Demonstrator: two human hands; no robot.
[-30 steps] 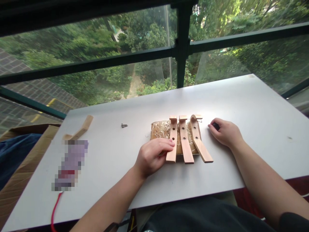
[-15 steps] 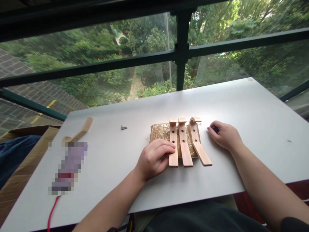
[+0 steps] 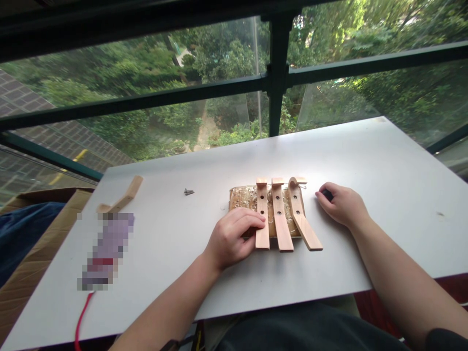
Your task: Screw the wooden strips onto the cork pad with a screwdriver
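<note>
Though by window [image 3: 219, 63], tbl [image 3: 365, 161] w/ hooks [image 3: 280, 214]

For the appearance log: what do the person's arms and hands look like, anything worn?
The left hand and right hand are bare: no gloves, rings or watch visible. Forearms uncovered; a dark sleeve edge shows near the right elbow.

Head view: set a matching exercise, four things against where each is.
Things:
1 left hand
2 right hand
3 screws
4 lone hook

Places:
A far left of the table
B resting on the leftmost hook of three
C closed on a dark thing
D between lone hook and board

Pairs: 1-B, 2-C, 3-D, 4-A
</note>
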